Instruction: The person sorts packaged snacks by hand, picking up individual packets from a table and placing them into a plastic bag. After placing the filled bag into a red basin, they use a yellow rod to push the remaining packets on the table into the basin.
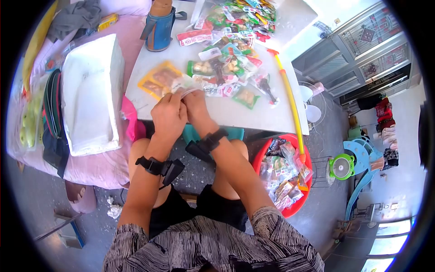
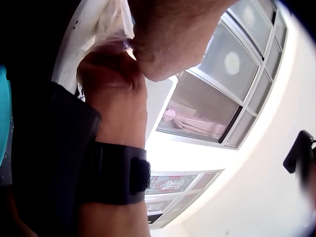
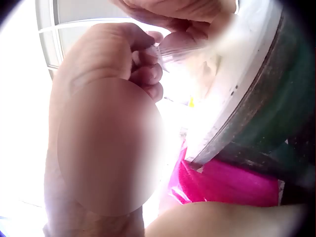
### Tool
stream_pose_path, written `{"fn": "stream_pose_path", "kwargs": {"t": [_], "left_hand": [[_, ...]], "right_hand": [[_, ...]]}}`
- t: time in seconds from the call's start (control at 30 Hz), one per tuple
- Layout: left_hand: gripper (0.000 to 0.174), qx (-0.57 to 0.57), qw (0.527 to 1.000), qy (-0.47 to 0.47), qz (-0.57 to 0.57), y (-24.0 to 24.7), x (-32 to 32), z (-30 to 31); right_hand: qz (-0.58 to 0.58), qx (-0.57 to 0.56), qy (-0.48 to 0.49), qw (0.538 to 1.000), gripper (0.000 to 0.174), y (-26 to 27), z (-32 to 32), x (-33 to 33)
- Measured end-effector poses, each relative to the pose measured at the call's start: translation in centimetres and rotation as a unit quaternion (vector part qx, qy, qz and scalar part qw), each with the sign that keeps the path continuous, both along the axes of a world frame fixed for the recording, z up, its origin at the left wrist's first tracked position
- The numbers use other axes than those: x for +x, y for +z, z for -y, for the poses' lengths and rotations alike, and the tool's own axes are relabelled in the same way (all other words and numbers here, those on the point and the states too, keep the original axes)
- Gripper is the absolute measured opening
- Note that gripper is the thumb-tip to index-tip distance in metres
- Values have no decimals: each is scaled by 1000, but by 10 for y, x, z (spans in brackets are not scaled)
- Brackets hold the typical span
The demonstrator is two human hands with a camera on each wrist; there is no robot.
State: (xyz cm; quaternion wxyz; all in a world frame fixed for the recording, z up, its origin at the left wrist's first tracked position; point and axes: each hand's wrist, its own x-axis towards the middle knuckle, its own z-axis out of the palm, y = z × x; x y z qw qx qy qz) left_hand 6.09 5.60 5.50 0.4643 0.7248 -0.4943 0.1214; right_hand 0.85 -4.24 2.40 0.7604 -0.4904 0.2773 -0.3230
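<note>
Both hands meet over the table's near edge, fingertips close together. The left hand (image 1: 168, 113) pinches the gathered edge of a clear plastic bag (image 1: 186, 83), and the right hand (image 1: 195, 107) pinches it just beside. In the right wrist view the left hand (image 3: 106, 57) has curled fingers at the plastic (image 3: 180, 55), with the right hand (image 3: 180, 11) above. The left wrist view shows the left hand (image 2: 173, 37) near the right hand (image 2: 111, 71); their fingertips are mostly hidden. A yellow-orange packet (image 1: 159, 78) lies beyond the left hand.
Snack packets (image 1: 217, 68) cover the table's middle and back. A blue holder (image 1: 159, 34) stands at back left; a yellow stick (image 1: 290, 99) lies along the right edge. A white foam box (image 1: 93, 95) is left, a red basket (image 1: 308, 190) of packets lower right.
</note>
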Motion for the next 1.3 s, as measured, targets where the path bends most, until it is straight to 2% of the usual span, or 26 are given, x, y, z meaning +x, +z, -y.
{"fn": "stream_pose_path", "kwargs": {"t": [0.1,0.2,0.3,0.33,0.43,0.47,0.53,0.6,0.67,0.73,0.8,0.87,0.97,1.03,1.07,1.1,1.13,1.2,1.23,1.3], "left_hand": [[21,11,1000,4,3,-2,2,1],[22,14,1000,-16,15,-4,-2,4],[24,18,999,-15,24,-9,2,6],[24,28,999,-10,12,-9,4,5],[24,42,999,12,0,-9,6,4],[24,46,999,16,-3,-10,8,5],[22,58,998,22,-7,-10,7,5],[20,75,997,23,-8,-7,3,5],[16,85,996,17,-11,-7,0,7],[12,95,995,13,-12,-5,0,9],[9,105,994,9,-14,-5,-1,10],[8,113,993,6,-19,-5,-1,11],[8,126,992,-2,-26,-4,-1,13],[8,127,991,-5,-28,-6,-1,15],[8,124,992,-8,-26,-7,-2,15],[8,121,992,-10,-25,-7,-1,15],[8,123,992,-9,-21,-8,0,15],[9,127,992,-10,-17,-7,-1,15],[8,127,992,-7,-18,-7,-3,14],[7,120,993,-4,-15,-10,-3,16]], "right_hand": [[-5,57,-60,997,14,24,-18,-7],[55,40,-111,992,15,7,-12,4],[-47,-11,-128,991,15,-10,5,25],[-103,-16,-118,987,13,-6,7,24],[-84,-17,47,995,13,17,8,-2],[-120,-99,101,983,16,-4,20,-9],[-191,-92,142,967,20,65,21,-52],[-213,-145,55,965,24,85,58,-81],[-240,-268,-14,933,23,88,128,-109],[-269,-347,-88,894,21,70,220,-132],[-303,-381,-106,867,19,50,305,-147],[-371,-352,-110,852,16,40,346,-148],[-394,-277,-110,869,18,27,368,-140],[-353,-204,-94,908,19,27,365,-129],[-375,-369,-41,849,18,16,376,-132],[-380,-527,-19,760,18,10,381,-133],[-439,-539,-13,719,18,9,389,-132],[-377,-378,-63,844,7,8,394,-128],[-334,-296,-100,889,15,10,393,-125],[-312,-217,-150,913,13,39,363,-132]]}}
